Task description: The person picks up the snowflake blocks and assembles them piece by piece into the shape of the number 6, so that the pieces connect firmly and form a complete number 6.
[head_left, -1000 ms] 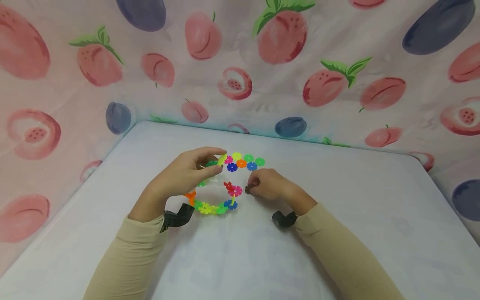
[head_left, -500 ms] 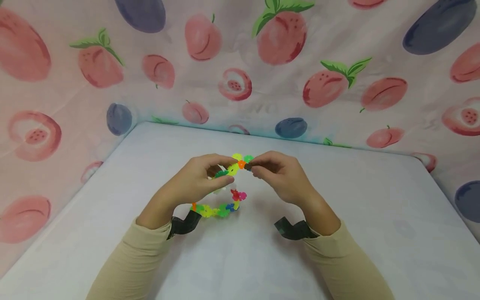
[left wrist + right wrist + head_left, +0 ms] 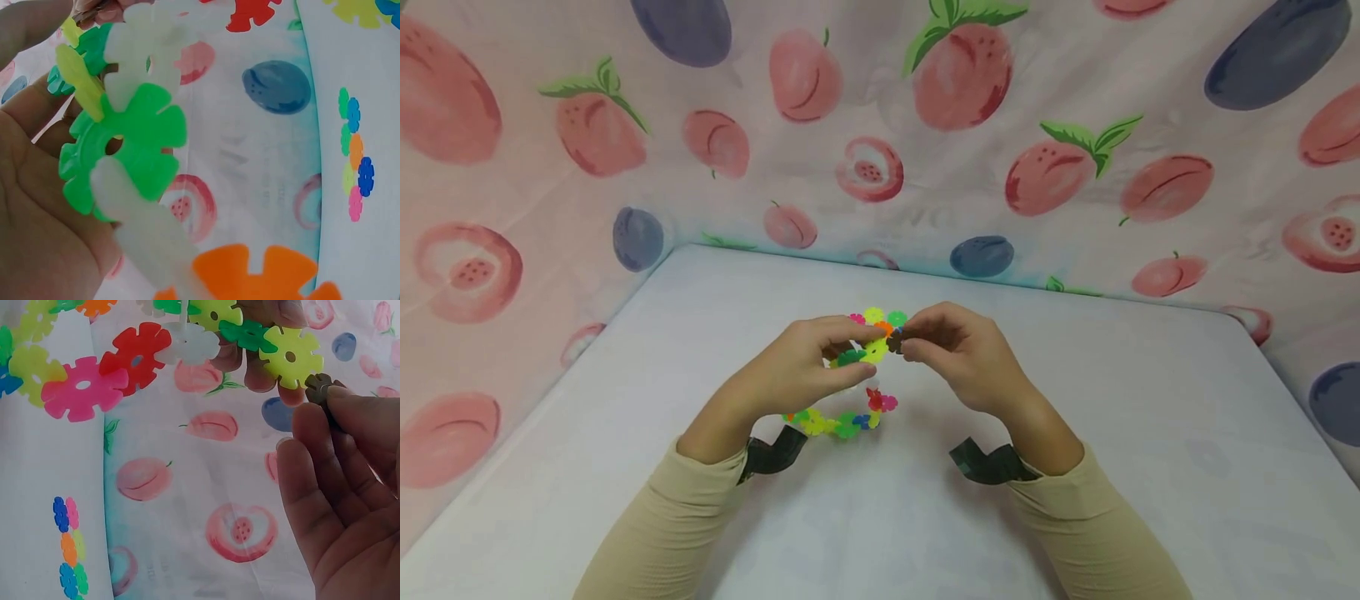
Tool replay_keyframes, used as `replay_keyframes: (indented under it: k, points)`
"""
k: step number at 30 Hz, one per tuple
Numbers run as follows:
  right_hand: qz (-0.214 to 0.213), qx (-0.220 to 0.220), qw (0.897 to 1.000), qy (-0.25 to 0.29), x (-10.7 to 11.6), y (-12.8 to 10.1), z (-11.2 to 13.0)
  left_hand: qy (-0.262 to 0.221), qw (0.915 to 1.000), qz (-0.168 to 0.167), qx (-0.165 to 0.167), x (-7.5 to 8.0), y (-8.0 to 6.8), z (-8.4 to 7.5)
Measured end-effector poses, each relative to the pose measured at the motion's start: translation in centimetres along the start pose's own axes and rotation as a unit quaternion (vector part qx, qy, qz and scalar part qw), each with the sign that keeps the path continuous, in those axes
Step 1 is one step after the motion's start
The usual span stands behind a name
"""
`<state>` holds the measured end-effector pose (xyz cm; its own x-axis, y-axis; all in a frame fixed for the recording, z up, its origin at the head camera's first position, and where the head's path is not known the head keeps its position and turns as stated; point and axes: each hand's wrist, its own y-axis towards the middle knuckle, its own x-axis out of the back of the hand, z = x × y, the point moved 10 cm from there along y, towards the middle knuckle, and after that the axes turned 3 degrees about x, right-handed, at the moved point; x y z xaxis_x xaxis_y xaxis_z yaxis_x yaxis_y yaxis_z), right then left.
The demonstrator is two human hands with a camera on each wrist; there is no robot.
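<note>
At the left, a tan sleeve ends at a black wrist mount; beyond it the left hand grips the upper part of the flower disc chain between thumb and fingers, lifted above the white table; the head view has much of this stretch hidden behind the hand, while the left wrist view bares green and milky discs there, with an orange disc low in front; the right wrist view adds a red disc overlapping a pink one; past the chain lie loose discs, partly covered in the head view, though the left wrist view counts seven of them, pink to green; rightmost, the right hand pinches a dark brown disc between thumb and finger, at the edge of the chain's yellow disc; whether the two interlock I cannot tell.

The chain is a curving run of bright, flat, notched pieces, set at differing angles, with holes visible at several centres.
</note>
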<state>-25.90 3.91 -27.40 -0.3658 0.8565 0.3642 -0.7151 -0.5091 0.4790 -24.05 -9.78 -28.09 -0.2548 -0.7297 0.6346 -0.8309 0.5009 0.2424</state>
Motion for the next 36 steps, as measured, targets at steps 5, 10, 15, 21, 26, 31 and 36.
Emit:
replay_keyframes:
  k: [5,10,15,21,26,31,36]
  points:
    - [-0.026,0.012,0.999,-0.016,0.4,-0.1,0.5,0.001,1.0000,-0.002,0.001,0.0,0.0,0.0]
    - [-0.033,0.022,0.999,-0.006,0.6,-0.1,0.7,0.003,1.0000,-0.005,0.007,0.1,0.0,0.0]
    - [-0.022,0.026,0.999,0.009,0.3,-0.1,0.6,-0.002,0.9999,-0.006,0.010,0.0,0.0,0.0]
    - [-0.020,0.022,0.999,0.017,0.3,-0.1,0.5,-0.008,0.9999,-0.009,0.007,0.1,0.1,0.0]
    - [-0.025,0.031,0.999,0.001,0.4,-0.1,0.9,-0.017,0.9997,-0.012,0.012,0.0,0.2,0.1]
    - [-0.034,0.026,0.999,-0.003,0.4,-0.1,0.7,-0.014,0.9997,-0.019,0.011,-0.1,0.3,0.0]
    - [-0.030,-0.009,0.999,0.012,0.3,-0.1,-0.1,-0.001,0.9998,-0.019,-0.001,-0.1,0.2,-0.3]
